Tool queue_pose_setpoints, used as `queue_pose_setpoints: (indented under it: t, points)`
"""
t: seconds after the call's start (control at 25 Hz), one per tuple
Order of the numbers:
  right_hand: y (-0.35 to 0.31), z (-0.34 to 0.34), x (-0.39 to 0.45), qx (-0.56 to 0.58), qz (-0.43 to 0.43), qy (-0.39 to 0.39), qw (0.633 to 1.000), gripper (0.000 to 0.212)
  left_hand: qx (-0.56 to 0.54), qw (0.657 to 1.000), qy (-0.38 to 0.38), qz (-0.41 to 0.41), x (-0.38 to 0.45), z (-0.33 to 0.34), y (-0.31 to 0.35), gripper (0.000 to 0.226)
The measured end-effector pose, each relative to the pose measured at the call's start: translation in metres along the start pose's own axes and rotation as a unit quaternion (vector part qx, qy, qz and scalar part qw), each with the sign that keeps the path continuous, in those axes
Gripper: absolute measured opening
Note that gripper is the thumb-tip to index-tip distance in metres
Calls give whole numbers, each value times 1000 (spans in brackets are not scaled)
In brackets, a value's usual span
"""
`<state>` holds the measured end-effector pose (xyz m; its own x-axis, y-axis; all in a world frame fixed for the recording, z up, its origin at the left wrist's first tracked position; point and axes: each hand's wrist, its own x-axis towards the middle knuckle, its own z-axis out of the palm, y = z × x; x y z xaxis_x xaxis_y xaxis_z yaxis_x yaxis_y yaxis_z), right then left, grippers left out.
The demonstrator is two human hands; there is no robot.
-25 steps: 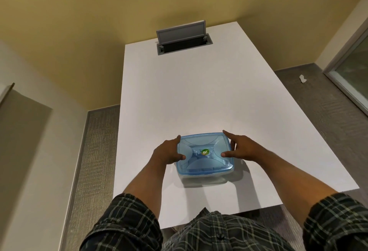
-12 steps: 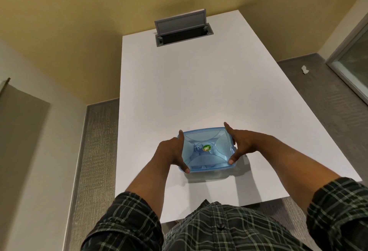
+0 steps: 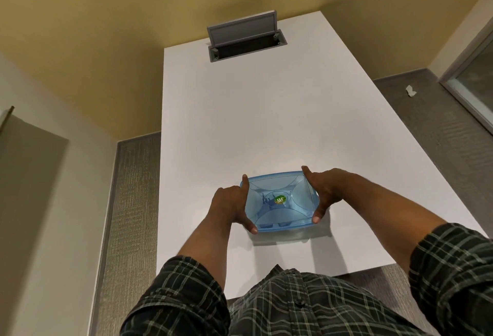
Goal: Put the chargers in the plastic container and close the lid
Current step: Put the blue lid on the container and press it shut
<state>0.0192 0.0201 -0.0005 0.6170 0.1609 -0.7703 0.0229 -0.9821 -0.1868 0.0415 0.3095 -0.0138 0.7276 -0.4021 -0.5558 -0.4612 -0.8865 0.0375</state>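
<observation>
A translucent blue square plastic container with its lid on sits low and centre in the frame on the white rectangular worktop. A round green and yellow sticker marks the lid's middle; its writing is too small to read. The left hand and right hand clasp opposite sides, fingers curled around the corners. A grey open cable hatch sits at upper centre, well apart.
</observation>
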Motion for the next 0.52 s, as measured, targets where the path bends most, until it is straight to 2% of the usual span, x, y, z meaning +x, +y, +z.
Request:
queue_pose_setpoints:
  t: [0.28,0.52]
  points:
    - [-6,0,-2,-73,0,49,996,165,17,1000,5,-8,-2,0,2,161]
    - [-10,-1,-2,-1,8,-2,1000,170,-12,1000,-2,-19,-3,2,2,162]
